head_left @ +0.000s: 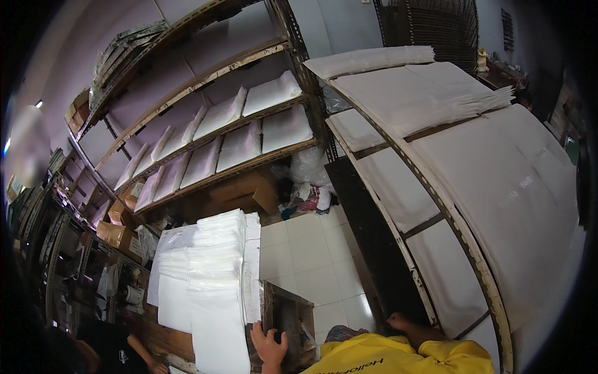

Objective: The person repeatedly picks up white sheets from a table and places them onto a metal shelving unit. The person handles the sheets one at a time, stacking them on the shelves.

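Far left, bottom: another person (109, 352) in a dark shirt, low in frame, only partly visible. Next to them, brown boxes (118, 234) on the floor by the left racks, at least three, exact count unclear. Stack (215, 274) of white sheets sits lower centre-left on a wooden bench (283, 311): one tall pile, with a lower layer sticking out on its left side and a thinner one on its right. Long axis runs from the bottom edge up and away from the camera, near end pointing at the wearer, far end toward the back shelves. One hand (269, 346) visible, wrist entering from the bottom edge; can't tell which hand it is. It is open, fingers spread, laid flat on the bench, fingertips touching the stack's near right corner, gripping nothing. The other hand is out of frame. Back shelves (249, 134): two rows of flat white bundles, roughly five or six per row, each lying flat with its long side running front to back. Floor (305, 262): pale tiles, with a heap of plastic bags (308, 187) at the shelf foot. Right: a rack (436, 206) holding large white sheets on several levels, about six piles visible. Bottom centre-right: yellow garment (398, 358) and one bare foot (402, 323) by the rack base.
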Available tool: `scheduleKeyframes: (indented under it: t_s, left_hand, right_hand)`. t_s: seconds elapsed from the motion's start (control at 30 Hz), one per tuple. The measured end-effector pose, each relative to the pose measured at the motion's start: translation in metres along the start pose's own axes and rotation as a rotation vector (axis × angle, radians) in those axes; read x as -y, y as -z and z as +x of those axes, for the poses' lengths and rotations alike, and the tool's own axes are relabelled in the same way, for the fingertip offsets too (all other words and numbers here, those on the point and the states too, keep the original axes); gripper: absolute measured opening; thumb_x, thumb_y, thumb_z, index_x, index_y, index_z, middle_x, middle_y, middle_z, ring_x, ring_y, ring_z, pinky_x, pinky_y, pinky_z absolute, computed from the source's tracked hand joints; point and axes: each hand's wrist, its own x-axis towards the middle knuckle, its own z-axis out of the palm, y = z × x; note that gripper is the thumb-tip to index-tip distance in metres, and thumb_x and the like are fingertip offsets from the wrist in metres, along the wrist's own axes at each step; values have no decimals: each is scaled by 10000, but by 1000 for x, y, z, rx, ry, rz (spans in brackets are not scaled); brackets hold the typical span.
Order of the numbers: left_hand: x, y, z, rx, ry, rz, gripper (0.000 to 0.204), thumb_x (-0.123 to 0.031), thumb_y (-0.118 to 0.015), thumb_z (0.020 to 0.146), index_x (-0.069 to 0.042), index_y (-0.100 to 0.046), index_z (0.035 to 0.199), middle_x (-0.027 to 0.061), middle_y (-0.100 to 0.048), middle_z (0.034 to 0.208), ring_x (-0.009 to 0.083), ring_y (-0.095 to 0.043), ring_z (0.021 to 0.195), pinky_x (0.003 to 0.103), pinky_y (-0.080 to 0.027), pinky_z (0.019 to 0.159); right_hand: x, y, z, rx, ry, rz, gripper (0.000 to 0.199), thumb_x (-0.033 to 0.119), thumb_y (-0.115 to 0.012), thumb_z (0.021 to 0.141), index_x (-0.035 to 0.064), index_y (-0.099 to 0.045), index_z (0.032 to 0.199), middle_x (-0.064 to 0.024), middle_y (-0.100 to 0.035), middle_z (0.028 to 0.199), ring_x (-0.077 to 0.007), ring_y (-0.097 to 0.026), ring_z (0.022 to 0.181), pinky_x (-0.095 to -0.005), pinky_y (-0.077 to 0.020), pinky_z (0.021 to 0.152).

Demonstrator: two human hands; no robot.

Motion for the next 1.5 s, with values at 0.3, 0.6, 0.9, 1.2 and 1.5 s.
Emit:
scheduleKeyframes:
  t_s: [0.3, 0.6, 0.9, 1.2, 1.5]
  left_hand:
    - [-5, 4, 3, 1, -5, -19, 304, -277, -753, 745, -27, -668, 895, 329, -464, 1375, 488, -399, 1335, 609, -292, 1117]
    - [-3, 2, 2, -8, -20, 4, 301, -275, -746, 748, -30, -657, 899, 327, -467, 1373, 480, -400, 1339, 603, -292, 1121]
    - [-4, 2, 5, -30, -17, -11, 291, -273, -754, 737, -35, -663, 878, 317, -474, 1374, 474, -412, 1334, 597, -299, 1118]
    - [-6, 4, 5, -22, 2, -4, 290, -269, -760, 740, -34, -670, 885, 303, -472, 1394, 467, -408, 1341, 591, -315, 1111]
    - [-4, 5, 5, -24, 19, -7, 288, -256, -766, 739, -25, -674, 886, 286, -478, 1399, 455, -407, 1345, 578, -313, 1121]
  right_hand:
    - [-20, -9, 17, -118, -38, -28, 383, 278, -635, 942, -10, -607, 1193, -166, -695, 1026, -242, -675, 897, -392, -520, 807]
    - [-2, -6, -3, -98, -58, 23, 343, 270, -632, 961, 3, -597, 1173, -127, -681, 950, -213, -654, 808, -375, -518, 787]
    - [-19, -9, 20, -125, 0, -20, 329, 271, -654, 946, 10, -618, 1144, -127, -691, 952, -215, -666, 818, -381, -526, 767]
    - [-10, -7, 7, -170, 22, -85, 311, 286, -672, 897, 12, -671, 1044, -164, -701, 964, -259, -676, 881, -401, -523, 793]
    - [-5, -6, 8, -138, 18, -22, 288, 278, -689, 864, 12, -691, 974, -181, -713, 897, -267, -692, 871, -407, -530, 786]
